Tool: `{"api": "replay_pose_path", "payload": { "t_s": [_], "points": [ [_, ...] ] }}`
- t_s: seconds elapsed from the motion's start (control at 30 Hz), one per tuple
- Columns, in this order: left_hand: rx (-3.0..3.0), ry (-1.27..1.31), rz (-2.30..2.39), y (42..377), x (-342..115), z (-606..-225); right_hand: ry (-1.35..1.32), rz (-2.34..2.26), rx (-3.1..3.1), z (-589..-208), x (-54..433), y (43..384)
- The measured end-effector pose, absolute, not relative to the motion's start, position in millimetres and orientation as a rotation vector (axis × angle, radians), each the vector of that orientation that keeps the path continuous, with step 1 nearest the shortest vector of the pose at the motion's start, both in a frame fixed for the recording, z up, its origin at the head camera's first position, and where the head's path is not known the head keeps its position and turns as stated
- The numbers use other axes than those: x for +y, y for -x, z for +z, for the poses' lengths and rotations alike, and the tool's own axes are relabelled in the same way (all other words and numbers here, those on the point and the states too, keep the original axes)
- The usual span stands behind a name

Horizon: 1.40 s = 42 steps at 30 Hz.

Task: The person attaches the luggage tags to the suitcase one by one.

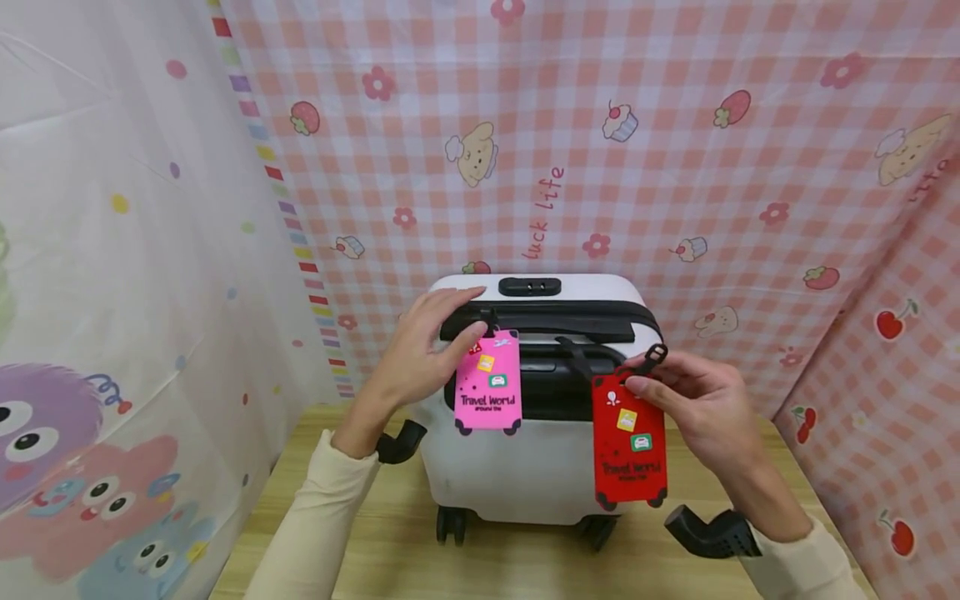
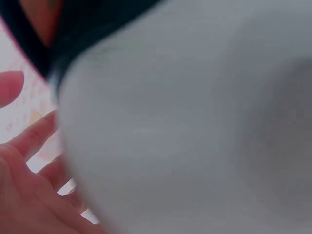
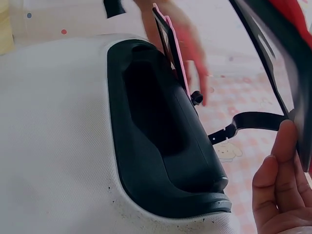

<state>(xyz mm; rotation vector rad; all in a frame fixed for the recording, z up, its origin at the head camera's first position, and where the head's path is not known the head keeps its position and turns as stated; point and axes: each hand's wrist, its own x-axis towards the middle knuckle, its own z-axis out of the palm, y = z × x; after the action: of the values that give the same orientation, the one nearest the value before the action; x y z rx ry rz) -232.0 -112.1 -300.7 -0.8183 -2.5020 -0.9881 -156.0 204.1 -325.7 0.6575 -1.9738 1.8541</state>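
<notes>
A white hard-shell suitcase (image 1: 517,475) stands upright with its black handle (image 1: 543,315) facing up. A pink luggage tag (image 1: 487,392) printed "Travel World" hangs from the handle's left part. My left hand (image 1: 423,350) is at that corner, thumb against the tag's upper edge, fingers fairly straight over the suitcase top; the left wrist view shows them spread beside the shell. My right hand (image 1: 708,408) pinches a matching red luggage tag (image 1: 630,450) by its top, between thumb and fingers. The red tag's black strap (image 3: 253,121) reaches toward the handle, its buckle (image 1: 656,356) above the fingers.
A black combination lock (image 1: 529,287) sits on the suitcase top. Its wheels (image 1: 452,525) rest on a wood-grain surface (image 1: 337,517). Pink checked cloth (image 1: 570,167) hangs close behind and on the right, and a white cartoon-print cloth (image 1: 187,275) on the left.
</notes>
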Motion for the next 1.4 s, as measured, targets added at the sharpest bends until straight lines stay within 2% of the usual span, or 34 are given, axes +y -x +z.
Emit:
{"api": "replay_pose_path", "payload": {
  "t_s": [0.43,0.8,1.4],
  "points": [
    [-2.614,1.036,-0.885,238,-87,-265,-0.542,1.615,-2.273,-312,194,163],
    [-2.841,1.100,-0.886,249,-66,-259,-0.564,1.552,-2.382,-302,185,175],
    [-2.802,0.875,-0.993,254,-51,-273,-0.701,1.519,-2.408,-299,184,199]
  ]
}}
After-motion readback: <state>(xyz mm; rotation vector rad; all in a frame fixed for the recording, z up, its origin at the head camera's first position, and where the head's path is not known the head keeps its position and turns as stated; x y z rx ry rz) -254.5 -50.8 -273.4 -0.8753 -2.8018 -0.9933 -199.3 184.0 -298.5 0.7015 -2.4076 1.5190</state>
